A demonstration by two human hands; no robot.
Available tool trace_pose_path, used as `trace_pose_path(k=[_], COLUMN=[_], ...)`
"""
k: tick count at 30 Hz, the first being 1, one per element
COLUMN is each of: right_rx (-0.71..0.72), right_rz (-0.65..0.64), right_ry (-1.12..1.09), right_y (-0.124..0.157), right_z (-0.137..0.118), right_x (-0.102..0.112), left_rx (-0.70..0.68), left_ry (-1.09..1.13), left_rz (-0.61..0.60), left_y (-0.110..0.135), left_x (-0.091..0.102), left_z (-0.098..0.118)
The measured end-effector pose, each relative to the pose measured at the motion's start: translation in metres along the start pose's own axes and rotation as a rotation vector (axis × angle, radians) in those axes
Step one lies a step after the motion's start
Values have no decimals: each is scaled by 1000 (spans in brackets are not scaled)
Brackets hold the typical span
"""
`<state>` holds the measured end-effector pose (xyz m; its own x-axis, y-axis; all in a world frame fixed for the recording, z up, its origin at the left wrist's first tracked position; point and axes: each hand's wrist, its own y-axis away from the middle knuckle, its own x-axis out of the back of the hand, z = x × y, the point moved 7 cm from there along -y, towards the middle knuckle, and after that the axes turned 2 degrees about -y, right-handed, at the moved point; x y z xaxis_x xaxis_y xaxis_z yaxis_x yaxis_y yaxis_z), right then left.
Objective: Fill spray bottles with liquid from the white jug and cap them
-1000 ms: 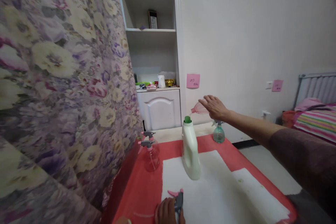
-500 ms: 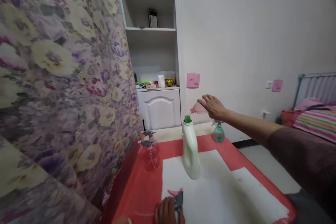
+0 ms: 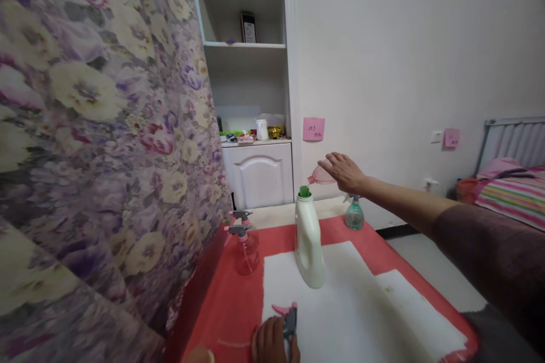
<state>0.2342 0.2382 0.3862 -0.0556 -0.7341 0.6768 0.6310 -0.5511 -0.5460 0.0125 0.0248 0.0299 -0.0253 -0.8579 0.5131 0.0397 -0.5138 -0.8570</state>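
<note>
Right hand [image 3: 344,173] grasps pink bottle [image 3: 320,177], neck tilted just above white detergent jug [image 3: 309,252]. Left hand [image 3: 269,343] clenched around grey-pink spray head [image 3: 290,320] at white cloth [image 3: 361,306] edge.

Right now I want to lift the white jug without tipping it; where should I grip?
Probably the white jug around its narrow upper body, below the green cap, from the near side: it stands upright and tapers upward.

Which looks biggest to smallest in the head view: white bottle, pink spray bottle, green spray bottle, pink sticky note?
1. white bottle
2. pink spray bottle
3. green spray bottle and pink sticky note look about alike; both are farther away, so real size is unsure.
</note>
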Motion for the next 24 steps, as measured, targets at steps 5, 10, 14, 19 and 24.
trace_pose_path(k=[5,10,14,19,24], right_rx=[10,20,32,39,55], right_rz=[-7,-12,-10,-15,-12], right_ry=[12,21,27,35,50], right_y=[-2,-4,-5,-6,-7], right_z=[-2,-4,-7,-9,-12], right_x=[0,0,-1,-2,-2], left_rx=[7,25,28,33,26], left_ry=[13,18,9,38,40], left_rz=[4,-20,-35,-26,-24], left_y=[-1,-6,-7,-5,-2], left_x=[2,8,10,7,4], left_z=[1,4,6,4,3])
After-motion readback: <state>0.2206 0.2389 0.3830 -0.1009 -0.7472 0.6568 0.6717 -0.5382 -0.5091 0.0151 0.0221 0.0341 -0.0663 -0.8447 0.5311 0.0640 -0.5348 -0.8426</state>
